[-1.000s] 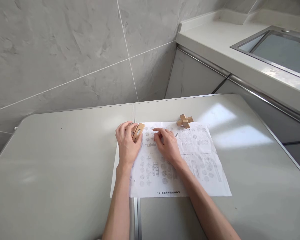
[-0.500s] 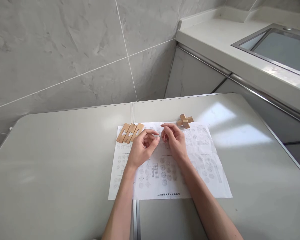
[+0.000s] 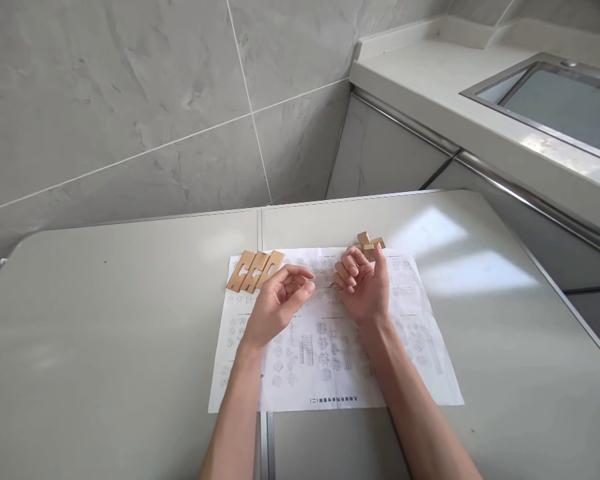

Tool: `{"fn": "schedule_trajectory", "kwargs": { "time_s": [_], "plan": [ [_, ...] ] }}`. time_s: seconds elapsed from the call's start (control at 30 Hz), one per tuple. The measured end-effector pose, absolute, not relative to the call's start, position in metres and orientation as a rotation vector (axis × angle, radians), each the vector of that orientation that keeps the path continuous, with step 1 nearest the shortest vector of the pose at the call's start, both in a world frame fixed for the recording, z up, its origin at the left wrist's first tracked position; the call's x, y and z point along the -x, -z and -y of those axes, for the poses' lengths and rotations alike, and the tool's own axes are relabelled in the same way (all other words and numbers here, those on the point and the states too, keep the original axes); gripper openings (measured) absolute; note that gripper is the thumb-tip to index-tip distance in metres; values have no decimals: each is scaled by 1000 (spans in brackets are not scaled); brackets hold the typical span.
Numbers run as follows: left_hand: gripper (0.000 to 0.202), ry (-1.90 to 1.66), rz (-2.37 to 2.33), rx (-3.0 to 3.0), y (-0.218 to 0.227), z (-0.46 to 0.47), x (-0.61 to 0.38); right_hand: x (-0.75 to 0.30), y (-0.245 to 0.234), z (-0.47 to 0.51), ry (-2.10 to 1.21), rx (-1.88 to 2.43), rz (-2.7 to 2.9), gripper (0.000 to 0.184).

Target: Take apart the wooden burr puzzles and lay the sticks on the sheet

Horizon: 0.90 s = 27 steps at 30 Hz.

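Note:
Three flat notched wooden pieces (image 3: 253, 270) lie side by side on the upper left corner of a printed paper sheet (image 3: 330, 360). A small assembled wooden cross puzzle (image 3: 370, 241) sits at the sheet's top edge. My left hand (image 3: 277, 303) hovers over the sheet just right of the flat pieces, palm turned up, fingers loosely half curled, nothing in it. My right hand (image 3: 364, 287) is raised on its side with the fingers loosely curled. Its index fingertip is at the cross puzzle. Nothing shows in that hand.
The sheet lies on a grey folding table (image 3: 105, 333) with a seam down its middle. A tiled wall (image 3: 130, 100) rises behind it. A white countertop (image 3: 430, 73) with an inset steel sink (image 3: 555, 100) stands at the right.
My left hand let go of the flat wooden pieces, which now lie in a row, and drew right, turning palm up. My right hand lifted off the sheet and moved toward the cross puzzle.

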<state>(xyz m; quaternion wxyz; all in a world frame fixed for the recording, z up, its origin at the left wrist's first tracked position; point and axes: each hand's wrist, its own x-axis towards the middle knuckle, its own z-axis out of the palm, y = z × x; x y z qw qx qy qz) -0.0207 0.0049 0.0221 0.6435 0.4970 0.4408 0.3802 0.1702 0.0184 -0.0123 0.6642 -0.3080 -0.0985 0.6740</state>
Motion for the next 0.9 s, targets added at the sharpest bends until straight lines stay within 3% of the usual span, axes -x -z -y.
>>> {"fn": "schedule_trajectory", "kwargs": {
  "time_s": [0.33,0.53,0.7,0.9],
  "plan": [
    [30,-790,-996,-1169,-26,-2,19,-175,15,-21,-1415,839,427,36],
    [31,-847,-1039,-1129,-21,-4,18,-165,9,-14,-1664,773,558,43],
    [44,-954,-1113,-1072,-18,-6,11,-154,8,-6,-1952,534,746,50],
    [69,-808,-799,-996,-26,3,0,-149,17,-4,-2092,366,927,59]
  ]
}}
